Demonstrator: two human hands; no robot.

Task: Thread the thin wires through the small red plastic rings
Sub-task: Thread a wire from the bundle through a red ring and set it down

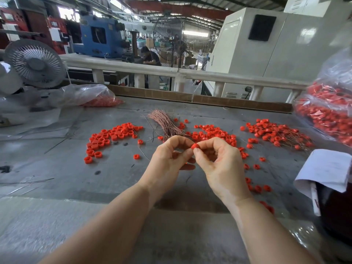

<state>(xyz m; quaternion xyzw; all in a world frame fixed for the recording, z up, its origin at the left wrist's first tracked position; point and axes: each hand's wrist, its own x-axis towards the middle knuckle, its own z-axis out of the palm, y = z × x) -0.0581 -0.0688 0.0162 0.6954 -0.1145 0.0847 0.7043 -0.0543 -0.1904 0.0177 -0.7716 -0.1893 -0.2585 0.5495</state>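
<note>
Together, left hand and right hand fingers pinch red ring; no legible writing.

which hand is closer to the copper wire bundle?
Left. The left hand is just in front of the copper wire bundle, its knuckles overlapping the bundle's near end. The right hand is farther right.

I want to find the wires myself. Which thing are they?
Look at the grey table. Between the left pile of red rings and the middle pile, just beyond the hands, lies a bundle of wires. It's coppery and hair-thin, not red.
</note>
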